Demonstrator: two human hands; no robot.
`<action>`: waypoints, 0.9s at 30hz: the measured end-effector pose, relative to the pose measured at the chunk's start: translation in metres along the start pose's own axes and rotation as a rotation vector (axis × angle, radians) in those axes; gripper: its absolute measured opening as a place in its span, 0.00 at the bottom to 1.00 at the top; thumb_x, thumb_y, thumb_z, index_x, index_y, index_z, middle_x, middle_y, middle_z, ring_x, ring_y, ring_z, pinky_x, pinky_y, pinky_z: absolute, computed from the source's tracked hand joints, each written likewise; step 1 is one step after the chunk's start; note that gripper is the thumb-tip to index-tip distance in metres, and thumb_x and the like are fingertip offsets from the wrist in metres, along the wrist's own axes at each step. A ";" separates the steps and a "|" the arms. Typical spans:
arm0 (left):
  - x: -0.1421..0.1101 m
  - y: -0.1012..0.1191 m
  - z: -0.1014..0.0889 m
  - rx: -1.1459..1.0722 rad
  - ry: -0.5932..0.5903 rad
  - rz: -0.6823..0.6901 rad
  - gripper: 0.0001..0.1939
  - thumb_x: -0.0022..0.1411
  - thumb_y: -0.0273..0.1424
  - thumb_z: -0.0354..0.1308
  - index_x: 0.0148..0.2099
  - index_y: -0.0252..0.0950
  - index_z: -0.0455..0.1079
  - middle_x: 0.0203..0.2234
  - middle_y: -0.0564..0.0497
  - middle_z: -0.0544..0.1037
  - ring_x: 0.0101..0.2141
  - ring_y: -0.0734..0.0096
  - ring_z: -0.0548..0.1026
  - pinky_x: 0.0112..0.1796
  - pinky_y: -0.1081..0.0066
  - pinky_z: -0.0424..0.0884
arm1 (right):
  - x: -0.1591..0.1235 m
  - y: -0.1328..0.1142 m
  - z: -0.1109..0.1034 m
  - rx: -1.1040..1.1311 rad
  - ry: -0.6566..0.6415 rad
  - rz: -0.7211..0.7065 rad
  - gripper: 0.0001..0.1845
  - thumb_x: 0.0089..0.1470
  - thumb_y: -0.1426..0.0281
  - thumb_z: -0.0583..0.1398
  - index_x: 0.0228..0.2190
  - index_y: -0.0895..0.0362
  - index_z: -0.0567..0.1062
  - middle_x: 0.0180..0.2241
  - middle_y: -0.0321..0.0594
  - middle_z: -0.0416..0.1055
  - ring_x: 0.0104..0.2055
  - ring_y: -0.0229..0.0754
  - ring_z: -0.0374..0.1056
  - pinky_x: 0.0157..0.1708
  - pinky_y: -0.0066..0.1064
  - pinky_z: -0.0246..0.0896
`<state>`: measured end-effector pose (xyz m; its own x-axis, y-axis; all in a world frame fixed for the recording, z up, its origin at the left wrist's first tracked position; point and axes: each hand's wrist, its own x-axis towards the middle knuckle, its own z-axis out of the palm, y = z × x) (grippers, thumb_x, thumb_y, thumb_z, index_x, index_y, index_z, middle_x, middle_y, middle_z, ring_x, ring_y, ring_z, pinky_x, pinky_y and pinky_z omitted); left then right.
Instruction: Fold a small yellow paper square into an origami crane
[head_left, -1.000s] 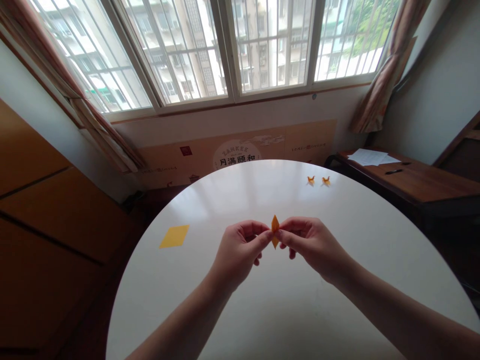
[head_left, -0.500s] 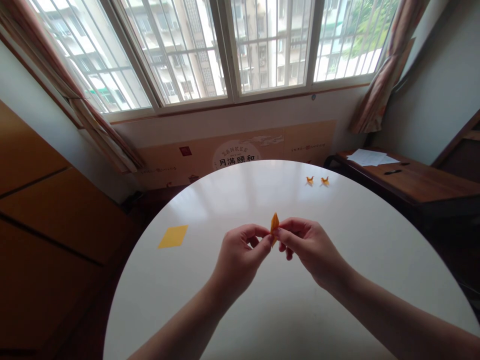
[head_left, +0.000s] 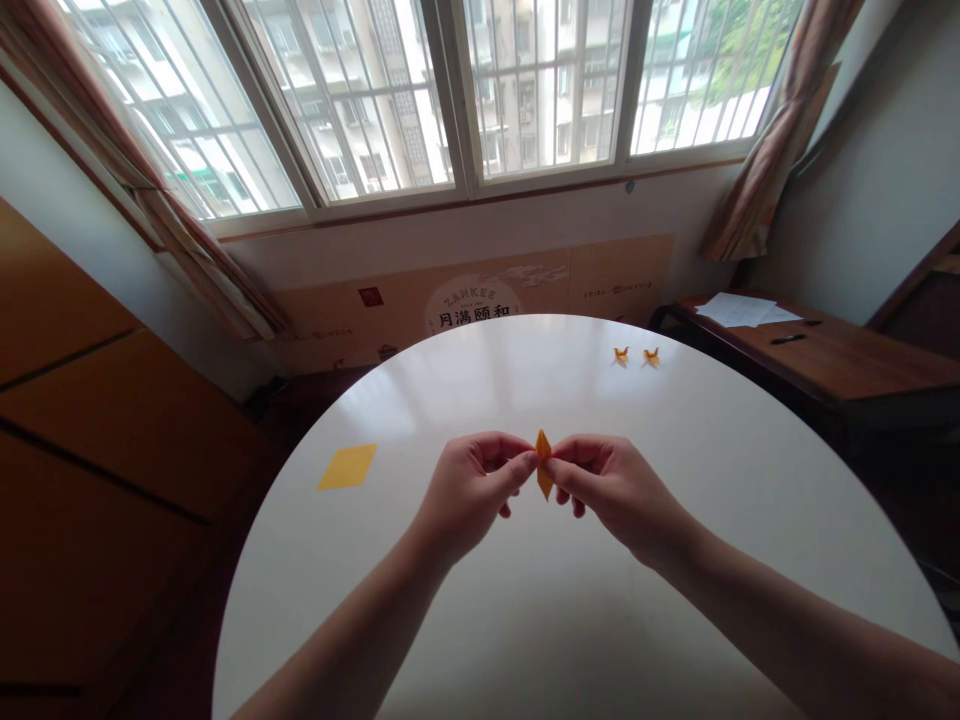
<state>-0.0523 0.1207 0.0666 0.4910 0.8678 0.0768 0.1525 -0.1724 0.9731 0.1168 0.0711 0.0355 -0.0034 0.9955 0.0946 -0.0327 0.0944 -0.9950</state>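
Between my two hands is a small folded piece of orange-yellow origami paper (head_left: 544,480), a narrow diamond standing upright above the table. My left hand (head_left: 476,490) pinches its left side with thumb and forefinger. From the right, my right hand (head_left: 611,485) pinches it the same way, thumb toward me. The fingertips hide the middle of the folded paper. To the left, a flat yellow paper square (head_left: 348,467) lies on the table. Two small orange origami birds, a left bird (head_left: 621,356) and a right bird (head_left: 651,357), stand at the far right.
The round white table (head_left: 615,620) spreads under my hands. Beyond its right edge stands a brown wooden side table (head_left: 847,350) with white sheets (head_left: 739,309) and a dark pen (head_left: 787,339). A barred window (head_left: 540,110) and curtains are behind; orange-brown cabinets (head_left: 82,480) stand left.
The folded paper has shifted slightly left, and more of its lower point shows between my fingers. My left hand's grip has moved slightly up and left. The birds and square stay put.
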 end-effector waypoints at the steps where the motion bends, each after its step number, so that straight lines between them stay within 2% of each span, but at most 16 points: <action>1: 0.000 0.000 0.000 0.006 -0.002 0.001 0.13 0.58 0.37 0.64 0.35 0.31 0.78 0.20 0.52 0.75 0.19 0.78 0.67 0.17 0.80 0.66 | 0.000 0.000 0.000 -0.009 -0.002 -0.002 0.10 0.55 0.64 0.64 0.28 0.59 0.79 0.24 0.38 0.74 0.24 0.36 0.65 0.22 0.25 0.61; 7: 0.000 -0.002 0.001 -0.011 -0.021 -0.014 0.09 0.57 0.34 0.62 0.33 0.31 0.76 0.21 0.52 0.75 0.19 0.80 0.66 0.17 0.81 0.65 | -0.001 -0.002 0.001 -0.076 -0.034 -0.023 0.10 0.55 0.65 0.63 0.29 0.59 0.80 0.25 0.38 0.74 0.25 0.36 0.65 0.23 0.26 0.61; 11: -0.002 -0.005 0.005 -0.011 0.029 0.010 0.07 0.57 0.30 0.60 0.32 0.31 0.75 0.21 0.53 0.74 0.19 0.80 0.66 0.18 0.81 0.65 | -0.002 -0.001 0.002 -0.089 -0.037 -0.020 0.10 0.55 0.65 0.63 0.29 0.59 0.80 0.24 0.38 0.74 0.24 0.36 0.65 0.23 0.27 0.60; 20: 0.001 -0.005 0.003 -0.066 0.110 -0.036 0.15 0.60 0.40 0.58 0.31 0.31 0.72 0.18 0.55 0.68 0.19 0.78 0.65 0.16 0.80 0.65 | 0.002 -0.002 -0.001 0.066 0.017 0.089 0.11 0.52 0.63 0.65 0.29 0.59 0.80 0.24 0.38 0.73 0.24 0.36 0.65 0.22 0.26 0.59; 27: 0.000 -0.009 0.006 0.087 0.009 0.020 0.15 0.60 0.41 0.61 0.35 0.32 0.74 0.20 0.55 0.70 0.20 0.77 0.66 0.17 0.79 0.66 | 0.004 -0.004 -0.002 0.167 0.093 0.093 0.13 0.48 0.61 0.67 0.25 0.58 0.76 0.19 0.34 0.69 0.22 0.35 0.62 0.21 0.26 0.57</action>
<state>-0.0486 0.1190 0.0563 0.4868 0.8680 0.0980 0.2171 -0.2289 0.9489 0.1188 0.0745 0.0398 0.0775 0.9970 -0.0087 -0.2023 0.0071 -0.9793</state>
